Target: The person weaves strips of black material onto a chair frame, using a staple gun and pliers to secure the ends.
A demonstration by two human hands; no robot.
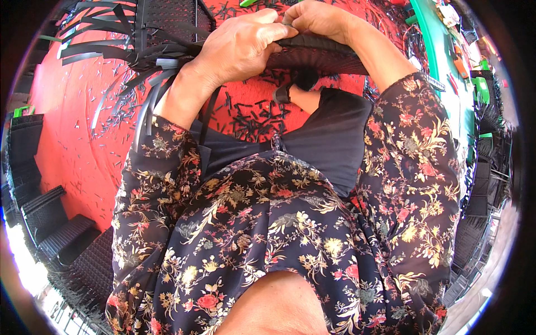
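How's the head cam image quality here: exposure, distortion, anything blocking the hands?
Head view: strong fisheye, black vignette at the corners, edges bend near the rim. Bright even daylight; blown-out glare at the lower left rim. Left hand and right hand are sharp and unobstructed, gripping the black woven piece near the top edge. The floral blouse fills the lower half. The red floor looks saturated.

Red floor (72, 111) strewn with black offcuts (254, 114); stacked dark woven chairs (53, 223) down left, perhaps a green bench (441, 61) far right.
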